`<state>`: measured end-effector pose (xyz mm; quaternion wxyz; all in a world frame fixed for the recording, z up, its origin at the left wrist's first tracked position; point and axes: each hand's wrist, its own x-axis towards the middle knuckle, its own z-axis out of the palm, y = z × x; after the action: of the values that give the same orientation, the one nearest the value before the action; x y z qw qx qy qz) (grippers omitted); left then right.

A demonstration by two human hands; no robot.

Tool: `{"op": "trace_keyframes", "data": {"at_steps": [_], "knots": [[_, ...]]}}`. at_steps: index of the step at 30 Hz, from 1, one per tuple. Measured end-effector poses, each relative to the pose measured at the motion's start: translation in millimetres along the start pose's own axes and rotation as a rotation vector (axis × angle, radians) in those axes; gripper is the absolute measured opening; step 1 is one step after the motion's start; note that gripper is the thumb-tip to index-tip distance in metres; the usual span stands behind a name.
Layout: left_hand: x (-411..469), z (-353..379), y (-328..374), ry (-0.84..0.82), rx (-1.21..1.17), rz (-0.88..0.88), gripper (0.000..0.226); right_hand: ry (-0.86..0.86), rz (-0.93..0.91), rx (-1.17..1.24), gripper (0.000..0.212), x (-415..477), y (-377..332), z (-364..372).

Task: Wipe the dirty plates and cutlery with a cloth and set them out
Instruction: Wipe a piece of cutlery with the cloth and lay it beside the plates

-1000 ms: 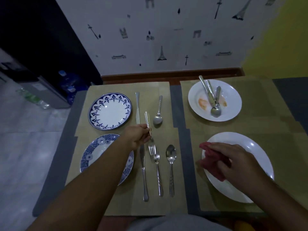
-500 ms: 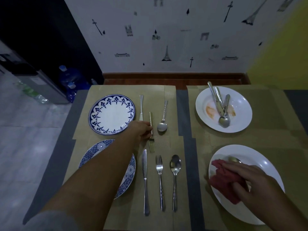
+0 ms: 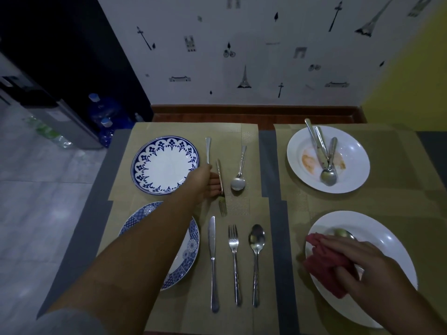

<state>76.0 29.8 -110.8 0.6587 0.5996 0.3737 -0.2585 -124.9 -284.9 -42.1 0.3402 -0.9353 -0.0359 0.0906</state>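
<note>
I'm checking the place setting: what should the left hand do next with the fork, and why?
Probably let go of the fork and withdraw the left hand: it seems to lie between the far knife and spoon, like the near fork.

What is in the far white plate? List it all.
In the far plate: a spoon, two more cutlery pieces and orange smears. The pieces' lower ends are bunched by the spoon, so their kind is unclear.

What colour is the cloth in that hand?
Red. The cloth, gripped by the right hand, shows best in the head view.
</note>
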Motion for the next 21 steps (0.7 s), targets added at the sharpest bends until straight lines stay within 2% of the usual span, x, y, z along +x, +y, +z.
{"op": "trace_keyframes", "data": {"at_steps": [5,8,11,14,16,19,21], "knots": [[2.0,-7.6,1.8,-0.119,-0.063,-0.027,0.088,0.001,-0.015,-0.008,0.104,-2.2,1.5,3.1],[0.6,-13.1,2.4,-0.175,-0.073,-0.017,0.101,0.0,-0.027,-0.009,0.098,-4.1,7.3,5.3],[-1.6,-15.8,-0.8,-0.191,-0.049,0.002,0.096,0.006,-0.047,-0.004,0.094,-6.1,5.8,6.3],[-3.7,-16.4,-7.6,-0.219,-0.058,0.003,0.077,0.022,-0.085,0.001,0.092,-8.6,2.7,6.9],[-18.8,-11.7,-15.9,-0.218,0.11,0.111,0.074,0.034,-0.089,0.007,0.089,-10.4,2.6,7.1],[-48.1,0.4,-40.4,-0.285,0.57,0.356,0.064,0.045,-0.082,0.013,0.089,-13.7,3.5,7.8],[-56.6,7.3,-59.0,-0.292,0.887,0.455,0.053,0.052,-0.073,0.026,0.09,-15.6,3.5,7.9]]}}
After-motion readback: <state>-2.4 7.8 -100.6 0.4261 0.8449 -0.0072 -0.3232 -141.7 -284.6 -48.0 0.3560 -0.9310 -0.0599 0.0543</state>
